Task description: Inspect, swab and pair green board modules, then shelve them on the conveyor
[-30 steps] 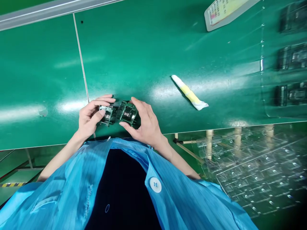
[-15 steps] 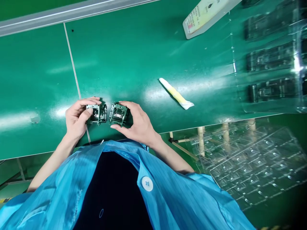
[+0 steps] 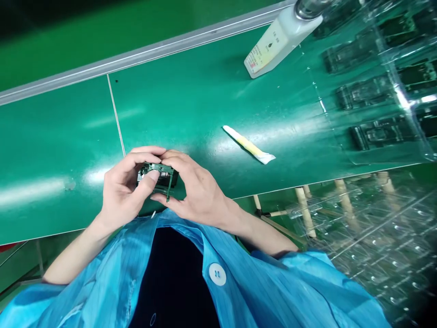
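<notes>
Near the table's front edge, both hands close around a small dark-green circuit board assembly (image 3: pixel 167 177) with an open, frame-like body. My left hand (image 3: pixel 123 191) grips its left side, the thumb laid across the top and the fingers along the far side. From the right, my right hand (image 3: pixel 201 193) holds it between fingers at the far edge and thumb at the near edge. The fingertips of both hands meet at the far side. Much of the assembly is covered by the fingers, so I cannot tell whether the two pieces are joined or just touching.
A white and yellow strip (image 3: pixel 248 145), perhaps a wrapped swab or tube, lies right of my hands on the green table (image 3: pixel 191 109). Behind it stands a white labelled bottle (image 3: pixel 269 50). Clear plastic trays with dark parts (image 3: pixel 378 132) fill the right side; more clear trays (image 3: pixel 385 241) sit below.
My hands have come together; the two separate circuit board assemblies now appear as one block between them. My left thumb has moved over the top. The camera view has shifted, too.
</notes>
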The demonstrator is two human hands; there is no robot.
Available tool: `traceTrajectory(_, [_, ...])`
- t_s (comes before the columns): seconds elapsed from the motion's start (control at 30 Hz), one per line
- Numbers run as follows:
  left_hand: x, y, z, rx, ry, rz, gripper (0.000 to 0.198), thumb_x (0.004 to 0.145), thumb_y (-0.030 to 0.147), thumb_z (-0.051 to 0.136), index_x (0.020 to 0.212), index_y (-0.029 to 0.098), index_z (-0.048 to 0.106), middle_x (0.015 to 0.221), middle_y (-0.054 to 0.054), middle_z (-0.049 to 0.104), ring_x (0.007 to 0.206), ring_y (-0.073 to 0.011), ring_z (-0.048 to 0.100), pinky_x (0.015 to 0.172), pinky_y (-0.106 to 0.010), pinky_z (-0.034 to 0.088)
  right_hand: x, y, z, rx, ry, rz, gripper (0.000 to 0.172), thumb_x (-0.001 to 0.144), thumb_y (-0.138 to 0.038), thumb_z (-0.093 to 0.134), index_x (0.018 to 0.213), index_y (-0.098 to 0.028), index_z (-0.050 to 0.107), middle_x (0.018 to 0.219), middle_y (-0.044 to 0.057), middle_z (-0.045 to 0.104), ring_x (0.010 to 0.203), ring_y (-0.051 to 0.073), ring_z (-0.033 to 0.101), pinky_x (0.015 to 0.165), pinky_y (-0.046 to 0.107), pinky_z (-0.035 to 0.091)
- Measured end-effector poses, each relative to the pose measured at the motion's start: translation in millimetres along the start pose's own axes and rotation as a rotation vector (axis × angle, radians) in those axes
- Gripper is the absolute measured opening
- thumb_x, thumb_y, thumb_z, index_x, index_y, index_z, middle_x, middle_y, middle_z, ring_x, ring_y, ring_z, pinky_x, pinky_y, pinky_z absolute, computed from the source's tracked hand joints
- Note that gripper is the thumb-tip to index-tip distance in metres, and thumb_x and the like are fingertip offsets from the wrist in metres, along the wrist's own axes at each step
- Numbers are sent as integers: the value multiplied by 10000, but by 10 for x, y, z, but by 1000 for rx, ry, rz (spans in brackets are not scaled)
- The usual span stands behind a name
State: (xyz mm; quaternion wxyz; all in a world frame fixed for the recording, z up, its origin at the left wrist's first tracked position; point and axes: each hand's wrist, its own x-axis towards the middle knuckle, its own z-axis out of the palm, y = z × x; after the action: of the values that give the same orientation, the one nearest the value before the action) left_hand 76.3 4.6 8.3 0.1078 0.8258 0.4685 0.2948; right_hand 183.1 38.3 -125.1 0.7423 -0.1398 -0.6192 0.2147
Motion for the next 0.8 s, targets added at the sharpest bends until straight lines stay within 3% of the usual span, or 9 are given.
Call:
traceTrajectory(0.13, [4, -41, 19, -46, 4, 37, 120, 903, 214, 690, 1015, 256, 703, 1129, -53, 731, 1136, -225, 680, 1030, -430, 555, 12, 19, 25, -52, 24, -84, 441, 962, -359, 635, 1298, -142, 448, 1249, 185, 646, 1275, 281, 610, 1036, 459, 590])
traceTrajectory(0.3, [-13, -1, -44, 53, -40, 64, 160, 906, 234, 683, 1060, 267, 709, 1215, -66, 711, 1200, -258, 656, 1029, -472, 564, 12, 121, -43, -76, -57, -143, 428, 992, -417, 575, 1317, -174, 439, 1278, 159, 626, 1298, 276, 591, 1052, 473, 582])
traceTrajectory(0.37, [-64, -13, -199, 164, -33, 108, 243, 900, 279, 695, 1143, 288, 700, 1343, -64, 656, 1317, -298, 585, 1101, -526, 521, -31, 206, -129, -86, -100, -127, 430, 985, -443, 581, 1314, -198, 451, 1330, 160, 586, 1319, 285, 569, 1069, 494, 564])
traceTrajectory(0.47, [-203, -132, -552, 363, 15, 181, 473, 854, 357, 747, 1312, 337, 633, 1481, -33, 560, 1460, -355, 434, 1245, -602, 350, -139, 345, -266, -153, -169, 37, 488, 933, -459, 658, 1324, -231, 474, 1344, 162, 550, 1266, 313, 583, 1018, 524, 576])
traceTrajectory(0.57, [-345, -341, -801, 457, -134, 38, 794, 786, 434, 816, 1490, 341, 460, 1564, -86, 472, 1473, -383, 411, 1217, -616, 375, -217, 420, -287, -183, -257, 185, 597, 862, -446, 756, 1347, -234, 479, 1278, 147, 579, 1126, 308, 640, 923, 503, 617])
traceTrajectory(0.67, [-395, -535, -765, 500, -287, -79, 943, 767, 508, 822, 1554, 303, 345, 1577, -159, 446, 1448, -388, 444, 1158, -614, 435, -196, 387, -155, -178, -299, 233, 653, 832, -388, 792, 1374, -219, 471, 1275, 143, 601, 1127, 320, 646, 923, 516, 617])
traceTrajectory(0.8, [-374, -663, -528, 436, -208, -103, 738, 809, 513, 782, 1441, 259, 496, 1441, -154, 589, 1350, -344, 559, 1140, -564, 462, -100, 243, 23, -171, -317, 225, 637, 879, -352, 733, 1427, -211, 440, 1314, 146, 613, 1205, 342, 618, 965, 563, 599])
